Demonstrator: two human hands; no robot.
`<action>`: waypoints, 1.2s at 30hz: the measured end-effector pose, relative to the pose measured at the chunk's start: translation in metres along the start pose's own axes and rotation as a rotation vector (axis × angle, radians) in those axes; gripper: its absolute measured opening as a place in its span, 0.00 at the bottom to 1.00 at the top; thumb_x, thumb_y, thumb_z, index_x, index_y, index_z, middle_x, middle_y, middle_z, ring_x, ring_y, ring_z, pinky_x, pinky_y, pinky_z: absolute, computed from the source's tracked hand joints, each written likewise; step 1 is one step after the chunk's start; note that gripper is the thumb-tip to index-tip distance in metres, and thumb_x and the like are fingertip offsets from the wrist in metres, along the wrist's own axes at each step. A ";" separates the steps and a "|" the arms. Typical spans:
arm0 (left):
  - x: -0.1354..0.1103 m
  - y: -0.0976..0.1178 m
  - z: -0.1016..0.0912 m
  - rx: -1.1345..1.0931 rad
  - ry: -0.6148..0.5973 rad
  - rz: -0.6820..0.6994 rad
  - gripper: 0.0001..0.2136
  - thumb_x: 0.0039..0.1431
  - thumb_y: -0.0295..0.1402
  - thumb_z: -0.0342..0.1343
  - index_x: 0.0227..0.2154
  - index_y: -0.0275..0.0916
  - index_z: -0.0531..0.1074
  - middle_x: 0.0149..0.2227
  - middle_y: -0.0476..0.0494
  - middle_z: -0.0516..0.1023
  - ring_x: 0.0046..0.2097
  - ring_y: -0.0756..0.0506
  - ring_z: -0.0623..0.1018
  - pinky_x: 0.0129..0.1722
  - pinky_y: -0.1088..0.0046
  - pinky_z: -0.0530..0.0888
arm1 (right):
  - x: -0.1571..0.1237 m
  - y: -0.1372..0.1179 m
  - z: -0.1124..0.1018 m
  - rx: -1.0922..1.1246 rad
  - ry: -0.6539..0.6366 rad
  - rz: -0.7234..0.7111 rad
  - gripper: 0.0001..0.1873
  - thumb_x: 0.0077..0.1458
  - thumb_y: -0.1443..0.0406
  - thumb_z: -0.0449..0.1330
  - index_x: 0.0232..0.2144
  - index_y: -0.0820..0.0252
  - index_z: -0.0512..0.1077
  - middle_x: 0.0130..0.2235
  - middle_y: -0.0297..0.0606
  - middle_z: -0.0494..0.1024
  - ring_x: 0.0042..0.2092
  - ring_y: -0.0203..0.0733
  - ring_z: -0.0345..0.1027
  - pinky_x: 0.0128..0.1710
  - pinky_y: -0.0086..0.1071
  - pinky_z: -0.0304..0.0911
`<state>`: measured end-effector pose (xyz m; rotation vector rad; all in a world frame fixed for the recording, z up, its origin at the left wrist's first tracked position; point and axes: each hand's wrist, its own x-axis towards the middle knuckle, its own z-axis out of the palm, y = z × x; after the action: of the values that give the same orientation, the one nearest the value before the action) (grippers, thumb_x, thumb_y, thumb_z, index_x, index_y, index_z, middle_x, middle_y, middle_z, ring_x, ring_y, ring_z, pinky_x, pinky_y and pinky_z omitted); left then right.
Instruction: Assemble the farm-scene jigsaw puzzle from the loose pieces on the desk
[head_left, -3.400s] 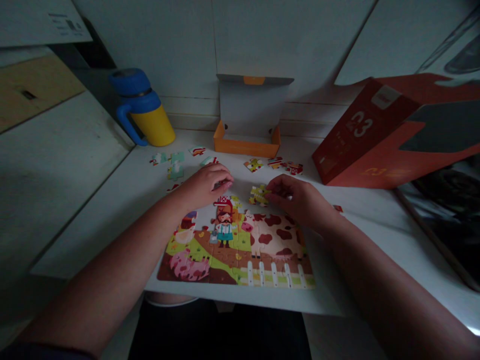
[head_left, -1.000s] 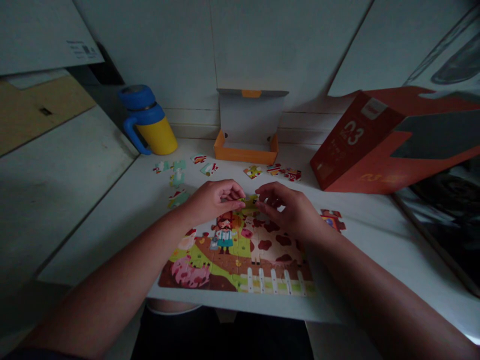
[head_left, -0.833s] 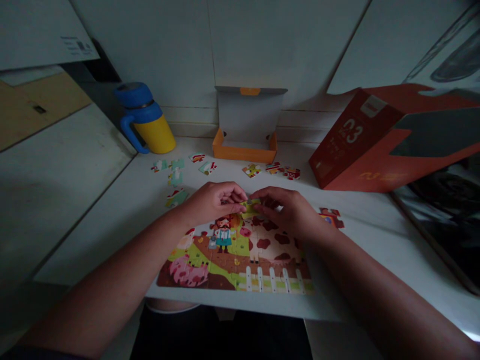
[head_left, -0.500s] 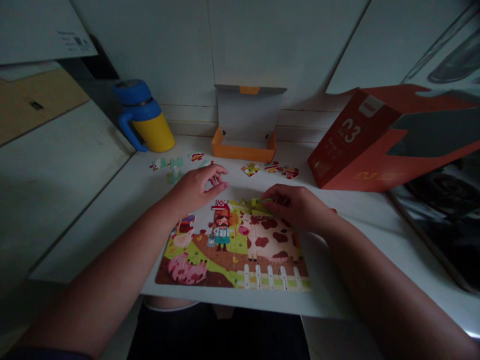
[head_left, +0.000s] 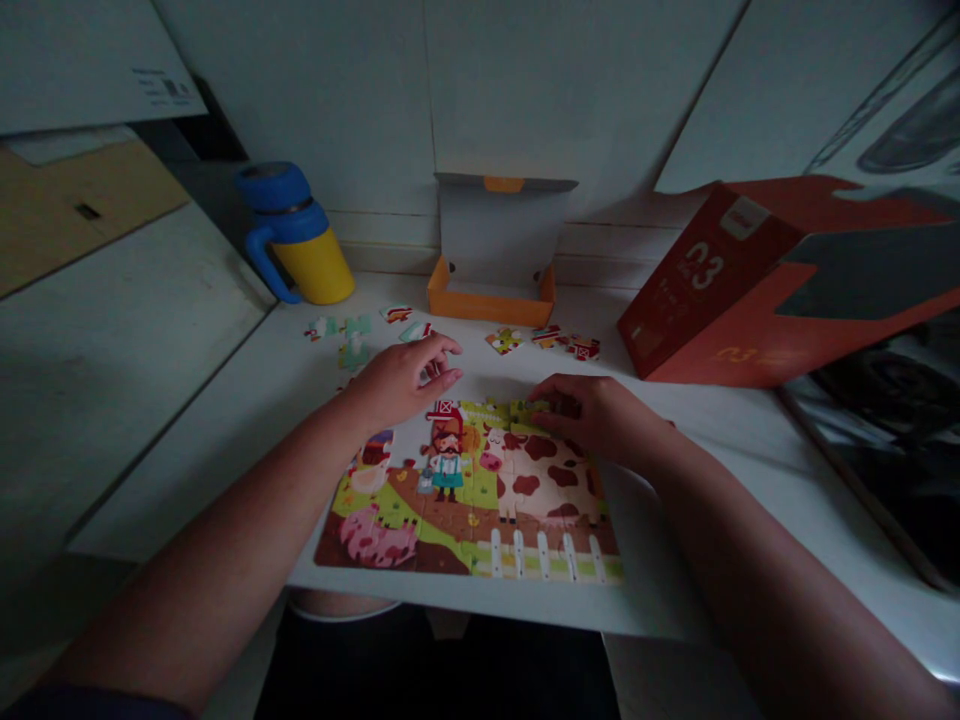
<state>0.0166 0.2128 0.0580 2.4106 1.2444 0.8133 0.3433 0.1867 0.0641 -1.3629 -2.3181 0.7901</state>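
A partly built farm jigsaw puzzle [head_left: 472,500] with a farmer, a pig and a spotted cow lies on the white table [head_left: 750,450]. My left hand [head_left: 401,380] hovers over the table just beyond the puzzle's upper left edge, fingers stretched out and apart, holding nothing. My right hand [head_left: 592,415] rests at the puzzle's upper right, fingers curled and pressing on a green and yellow piece [head_left: 521,412] set in the top row. Loose pieces [head_left: 352,335] lie to the far left and more loose pieces [head_left: 551,340] lie behind my hands.
A yellow mug with a blue lid [head_left: 300,240] stands at the back left. An open orange box [head_left: 495,270] sits against the wall. A large red carton [head_left: 757,290] lies at the right. A dark tray [head_left: 892,440] is at the far right.
Both hands held the green and yellow piece together over the top row. The piece now lies in the row under my right hand, and my left hand has let go and moved away to the left.
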 end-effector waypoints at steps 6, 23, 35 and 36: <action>0.001 -0.004 0.000 0.031 0.037 -0.002 0.09 0.69 0.36 0.60 0.50 0.43 0.75 0.39 0.46 0.83 0.39 0.46 0.82 0.42 0.65 0.78 | 0.002 -0.001 0.001 -0.104 0.030 -0.072 0.12 0.62 0.57 0.69 0.46 0.54 0.82 0.40 0.39 0.83 0.33 0.41 0.72 0.34 0.34 0.63; 0.002 -0.003 -0.001 0.073 0.015 0.006 0.04 0.69 0.33 0.59 0.43 0.42 0.77 0.39 0.47 0.83 0.39 0.46 0.81 0.42 0.67 0.76 | 0.004 -0.001 0.006 -0.145 -0.002 -0.106 0.13 0.63 0.60 0.69 0.50 0.55 0.82 0.52 0.45 0.80 0.44 0.46 0.76 0.46 0.40 0.71; 0.003 -0.002 0.000 0.071 0.000 0.030 0.03 0.70 0.31 0.59 0.40 0.41 0.77 0.39 0.47 0.83 0.39 0.47 0.80 0.42 0.67 0.75 | -0.001 0.005 0.011 -0.181 -0.027 -0.153 0.19 0.68 0.57 0.65 0.59 0.47 0.79 0.56 0.43 0.77 0.46 0.46 0.78 0.54 0.43 0.73; 0.003 -0.002 0.000 0.072 -0.002 0.030 0.03 0.70 0.31 0.59 0.41 0.42 0.77 0.39 0.47 0.83 0.39 0.47 0.80 0.43 0.67 0.75 | -0.001 0.004 0.011 -0.189 -0.026 -0.149 0.19 0.67 0.57 0.66 0.59 0.47 0.79 0.56 0.43 0.77 0.45 0.46 0.78 0.53 0.42 0.73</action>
<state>0.0171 0.2161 0.0578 2.4913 1.2608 0.7873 0.3402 0.1839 0.0529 -1.2406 -2.5337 0.5596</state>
